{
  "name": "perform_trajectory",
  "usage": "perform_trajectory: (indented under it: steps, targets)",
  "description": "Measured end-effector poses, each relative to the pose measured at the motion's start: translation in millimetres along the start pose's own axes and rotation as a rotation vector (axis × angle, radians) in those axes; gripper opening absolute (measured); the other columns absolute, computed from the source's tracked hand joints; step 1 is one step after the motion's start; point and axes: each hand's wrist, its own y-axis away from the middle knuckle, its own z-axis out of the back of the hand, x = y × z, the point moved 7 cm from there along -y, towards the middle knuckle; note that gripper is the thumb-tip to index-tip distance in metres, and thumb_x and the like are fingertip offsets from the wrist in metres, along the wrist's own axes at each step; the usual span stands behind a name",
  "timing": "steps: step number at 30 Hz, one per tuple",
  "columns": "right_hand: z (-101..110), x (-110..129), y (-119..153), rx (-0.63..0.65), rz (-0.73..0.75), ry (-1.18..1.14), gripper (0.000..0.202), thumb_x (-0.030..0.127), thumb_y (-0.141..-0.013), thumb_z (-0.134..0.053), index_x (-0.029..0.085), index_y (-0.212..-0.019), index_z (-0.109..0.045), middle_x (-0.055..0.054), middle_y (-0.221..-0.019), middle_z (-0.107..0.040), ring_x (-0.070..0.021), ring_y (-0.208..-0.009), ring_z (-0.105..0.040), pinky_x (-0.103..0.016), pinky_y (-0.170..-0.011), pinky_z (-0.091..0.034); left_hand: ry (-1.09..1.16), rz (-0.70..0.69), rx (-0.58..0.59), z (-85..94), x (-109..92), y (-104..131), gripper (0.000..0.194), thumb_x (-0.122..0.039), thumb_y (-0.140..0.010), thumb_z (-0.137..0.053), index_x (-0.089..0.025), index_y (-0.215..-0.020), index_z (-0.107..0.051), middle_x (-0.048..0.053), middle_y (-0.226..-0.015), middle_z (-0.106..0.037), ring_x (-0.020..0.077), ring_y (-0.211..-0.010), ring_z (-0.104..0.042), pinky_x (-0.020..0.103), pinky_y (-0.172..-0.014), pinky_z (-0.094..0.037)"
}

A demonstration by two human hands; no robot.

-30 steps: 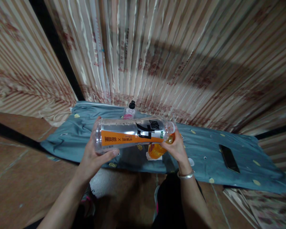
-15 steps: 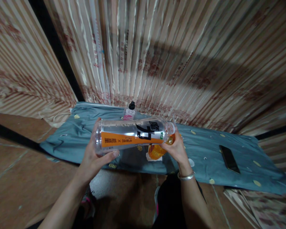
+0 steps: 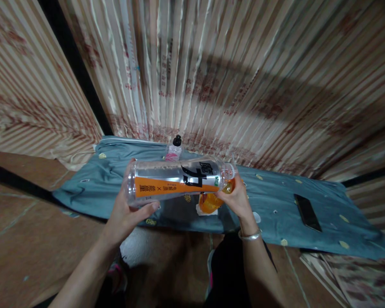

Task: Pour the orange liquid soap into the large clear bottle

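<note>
A clear plastic drink bottle (image 3: 173, 179) with an orange band and black characters lies sideways in the air between my hands, its neck to the right. My left hand (image 3: 125, 214) is closed around its base, thumb along the lower front. My right hand (image 3: 235, 196), with a silver bangle on its wrist, is closed at the neck end; its fingers are mostly hidden behind. Partly covered by bottle and hand is an orange see-through container (image 3: 208, 203), over a white paper piece (image 3: 202, 210). Whether my right hand also grips that container, I cannot tell.
A small bottle with a black cap (image 3: 175, 149) stands at the back of a blue-green cloth-covered surface (image 3: 269, 205). A dark phone (image 3: 307, 212) lies on its right part. Striped curtains (image 3: 231, 77) hang behind, and a black pole (image 3: 78, 68) slants down at left.
The view has shifted very slightly. Both hands keep their hold on the drink bottle, which has barely turned.
</note>
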Motion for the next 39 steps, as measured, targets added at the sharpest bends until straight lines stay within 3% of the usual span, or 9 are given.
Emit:
perform_trajectory:
  steps: [5, 10, 14, 18, 27, 32, 37, 39]
  targets:
    - [0, -1, 0, 0.004, 0.004, 0.012, 0.076, 0.03, -0.065, -0.087, 0.025, -0.136, -0.061, -0.008, -0.122, -0.077, -0.0302, -0.108, -0.074, -0.047, -0.101, -0.058, -0.024, 0.016, 0.0, -0.2, -2, 1, 0.113, -0.049, -0.069, -0.09, -0.023, -0.165, -0.036, 0.013, -0.138, -0.074, 0.0393, -0.129, -0.07, 0.057, -0.114, -0.054]
    - [0, -2, 0, 0.002, 0.013, 0.027, 0.075, 0.028, -0.065, -0.087, 0.025, -0.135, -0.061, -0.007, -0.122, -0.077, -0.0301, -0.108, -0.074, -0.047, -0.102, -0.057, -0.005, -0.007, 0.005, -0.3, -2, -1, 0.117, -0.048, -0.062, -0.094, -0.023, -0.163, -0.04, 0.014, -0.144, -0.07, 0.0402, -0.132, -0.067, 0.053, -0.113, -0.054]
    - [0, 0, 0, -0.007, 0.013, 0.022, 0.074, 0.027, -0.065, -0.086, 0.025, -0.135, -0.062, -0.006, -0.12, -0.077, -0.0288, -0.106, -0.074, -0.046, -0.101, -0.058, -0.022, 0.0, -0.002, 0.4, 0, -1, 0.111, -0.048, -0.067, -0.091, -0.023, -0.162, -0.041, 0.013, -0.145, -0.069, 0.0387, -0.135, -0.065, 0.053, -0.117, -0.051]
    - [0, 2, 0, -0.015, 0.003, 0.02, 0.075, 0.031, -0.065, -0.087, 0.025, -0.135, -0.062, -0.007, -0.121, -0.077, -0.0298, -0.107, -0.074, -0.048, -0.103, -0.058, -0.014, -0.018, 0.011, 0.3, 2, -2, 0.116, -0.048, -0.063, -0.092, -0.022, -0.163, -0.039, 0.014, -0.143, -0.07, 0.0403, -0.131, -0.068, 0.054, -0.111, -0.056]
    - [1, -1, 1, -0.024, 0.002, 0.032, 0.074, 0.031, -0.065, -0.088, 0.026, -0.134, -0.062, -0.007, -0.12, -0.077, -0.0306, -0.11, -0.074, -0.049, -0.104, -0.058, -0.01, 0.025, 0.014, -3.1, -9, 4, 0.102, -0.042, -0.068, -0.089, -0.023, -0.159, -0.047, 0.012, -0.143, -0.071, 0.0405, -0.134, -0.066, 0.057, -0.118, -0.051]
    - [0, -2, 1, -0.027, 0.0, 0.028, 0.074, 0.031, -0.064, -0.087, 0.026, -0.134, -0.063, -0.007, -0.119, -0.077, -0.0305, -0.109, -0.074, -0.051, -0.105, -0.057, 0.002, 0.015, -0.008, -1.7, -6, 3, 0.09, -0.041, -0.07, -0.089, -0.029, -0.151, -0.053, 0.007, -0.142, -0.071, 0.037, -0.135, -0.066, 0.047, -0.112, -0.057]
    - [1, -1, 0, -0.022, -0.008, 0.033, 0.073, 0.03, -0.064, -0.086, 0.025, -0.133, -0.063, -0.008, -0.12, -0.076, -0.0315, -0.109, -0.073, -0.052, -0.105, -0.057, 0.008, -0.016, -0.021, -0.2, -3, 1, 0.107, -0.044, -0.071, -0.089, -0.024, -0.162, -0.036, 0.006, -0.146, -0.068, 0.036, -0.138, -0.063, 0.041, -0.114, -0.055]
    - [1, 0, 0, -0.014, -0.009, 0.029, 0.073, 0.029, -0.064, -0.086, 0.025, -0.133, -0.063, -0.007, -0.12, -0.076, -0.0313, -0.109, -0.073, -0.052, -0.106, -0.056, 0.022, -0.019, -0.025, 1.6, -1, -1, 0.109, -0.042, -0.068, -0.091, -0.022, -0.161, -0.037, 0.01, -0.146, -0.068, 0.0372, -0.137, -0.064, 0.042, -0.113, -0.056]
